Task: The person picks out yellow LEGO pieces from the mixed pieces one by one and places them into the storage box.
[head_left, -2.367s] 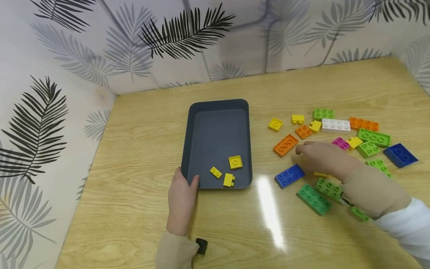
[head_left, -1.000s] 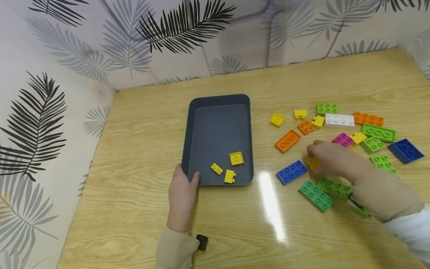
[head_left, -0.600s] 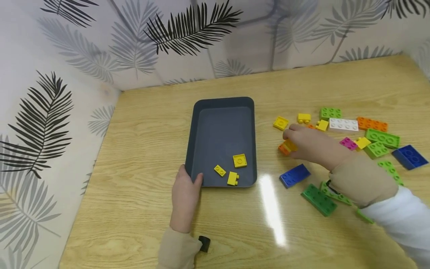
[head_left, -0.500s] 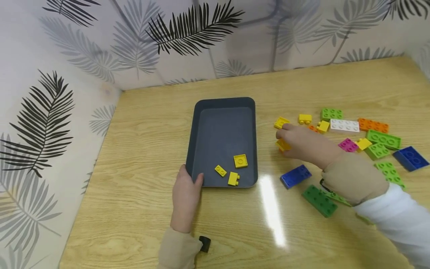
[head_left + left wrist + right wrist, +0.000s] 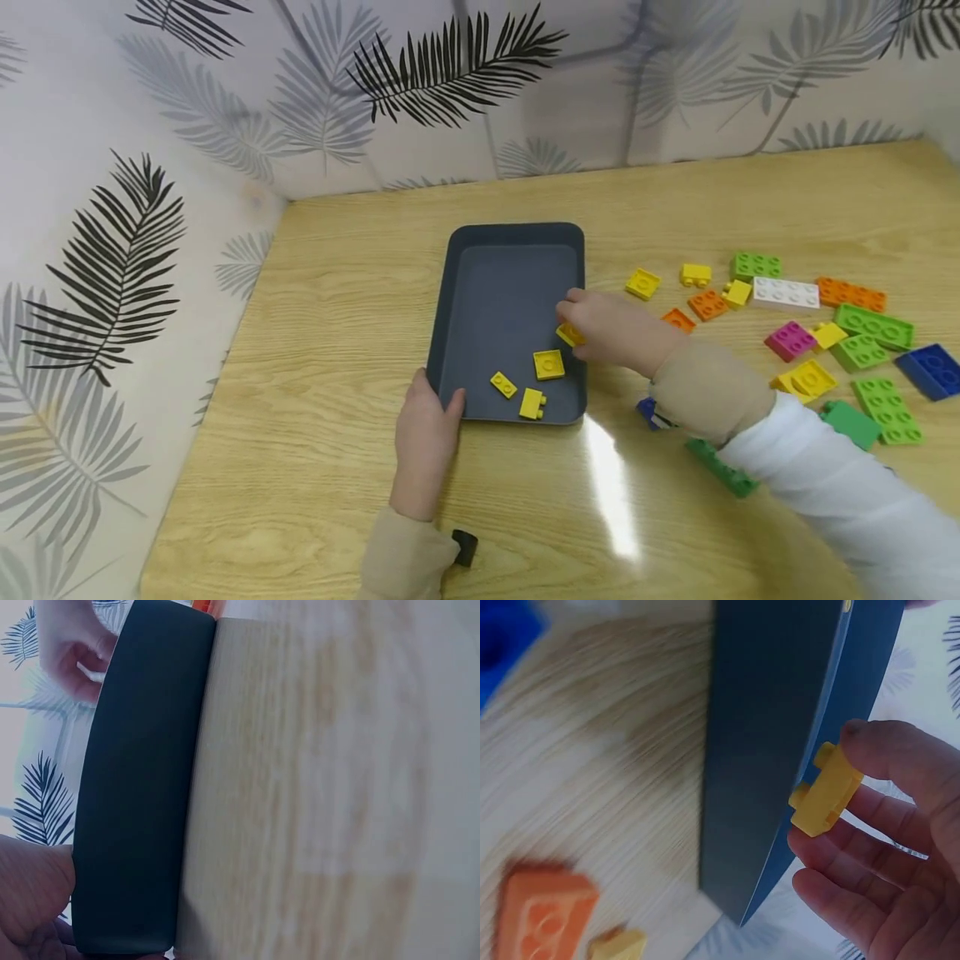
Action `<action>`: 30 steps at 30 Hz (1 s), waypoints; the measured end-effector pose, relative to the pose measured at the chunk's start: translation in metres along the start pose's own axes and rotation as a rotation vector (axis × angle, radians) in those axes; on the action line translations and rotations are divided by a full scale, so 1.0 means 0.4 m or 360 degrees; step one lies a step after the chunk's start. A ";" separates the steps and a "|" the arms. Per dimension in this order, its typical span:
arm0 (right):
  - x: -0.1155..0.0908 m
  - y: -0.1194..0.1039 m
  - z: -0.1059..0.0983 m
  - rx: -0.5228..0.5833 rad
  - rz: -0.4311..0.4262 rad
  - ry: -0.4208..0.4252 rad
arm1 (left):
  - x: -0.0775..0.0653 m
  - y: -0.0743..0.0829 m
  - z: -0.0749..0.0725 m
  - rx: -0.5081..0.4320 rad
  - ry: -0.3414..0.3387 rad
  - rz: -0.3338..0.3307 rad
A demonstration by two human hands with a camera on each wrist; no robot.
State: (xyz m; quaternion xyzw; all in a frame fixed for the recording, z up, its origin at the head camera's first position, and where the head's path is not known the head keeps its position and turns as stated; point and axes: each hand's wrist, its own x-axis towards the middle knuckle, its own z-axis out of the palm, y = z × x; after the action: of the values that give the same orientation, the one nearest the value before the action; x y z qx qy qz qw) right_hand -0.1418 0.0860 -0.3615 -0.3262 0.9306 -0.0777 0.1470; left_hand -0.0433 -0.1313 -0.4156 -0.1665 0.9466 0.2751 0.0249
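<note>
My left hand (image 5: pixel 427 437) grips the near left corner of a dark grey tray (image 5: pixel 495 292), thumb over the rim. Over the tray's right side, my right hand (image 5: pixel 618 329) pinches a yellow building brick (image 5: pixel 829 793) between thumb and fingers. In the right wrist view, the brick's studs face the tray's rim. Inside the tray, near its front right, lie a square yellow brick (image 5: pixel 548 364), a narrow two-stud yellow brick (image 5: pixel 503 384) and another yellow brick (image 5: pixel 532 404) on its side. The left wrist view shows the tray's outer wall (image 5: pixel 139 780).
Loose bricks lie right of the tray on the wooden table (image 5: pixel 300 400): yellow (image 5: pixel 642 283), orange (image 5: pixel 707 304), white (image 5: pixel 786 292), pink (image 5: pixel 790 341), green and blue (image 5: pixel 932 372). My right forearm covers part of them. A patterned wall (image 5: pixel 585 108) stands behind the table.
My right hand has picked up a yellow brick from among the loose ones and carried it left to the tray. The left hand has kept its grip on the tray's corner.
</note>
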 end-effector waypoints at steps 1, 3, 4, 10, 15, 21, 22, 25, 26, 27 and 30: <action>0.007 -0.007 0.001 -0.0005 -0.0009 -0.0009 | 0.000 -0.001 0.001 -0.0002 0.0000 0.0002; 0.022 -0.021 0.003 -0.0009 -0.0034 -0.0033 | 0.000 -0.002 0.002 -0.0001 0.0004 -0.0002; 0.029 -0.029 0.004 -0.0015 -0.0047 -0.0042 | 0.000 -0.004 0.002 0.0000 0.0010 -0.0002; 0.067 -0.062 0.014 -0.0014 -0.0067 -0.0114 | 0.002 -0.007 0.002 -0.0001 0.0024 0.0014; 0.095 -0.085 0.026 -0.0004 -0.0136 -0.0127 | 0.004 -0.009 -0.003 -0.0016 0.0019 0.0000; 0.113 -0.110 0.043 -0.0025 -0.0203 -0.0123 | 0.004 -0.008 -0.006 -0.0005 0.0024 0.0007; 0.115 -0.113 0.046 -0.0025 -0.0214 -0.0124 | 0.004 -0.008 -0.007 -0.0005 0.0024 0.0007; 0.122 -0.120 0.054 -0.0048 -0.0237 -0.0137 | 0.004 -0.009 -0.006 -0.0015 0.0016 0.0002; 0.124 -0.122 0.058 -0.0057 -0.0240 -0.0148 | 0.004 -0.010 -0.006 -0.0017 0.0013 -0.0001; 0.126 -0.122 0.061 -0.0071 -0.0247 -0.0158 | 0.004 -0.011 -0.006 -0.0016 0.0010 -0.0004; 0.130 -0.120 0.064 -0.0086 -0.0247 -0.0188 | 0.005 -0.011 -0.006 -0.0014 0.0007 -0.0006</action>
State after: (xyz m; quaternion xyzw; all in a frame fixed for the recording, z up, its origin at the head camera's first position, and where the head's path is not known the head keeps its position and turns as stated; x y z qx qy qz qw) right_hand -0.1440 0.0147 -0.3856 -0.4053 0.8939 -0.0445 0.1864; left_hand -0.0435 -0.1366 -0.4162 -0.1689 0.9451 0.2788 0.0226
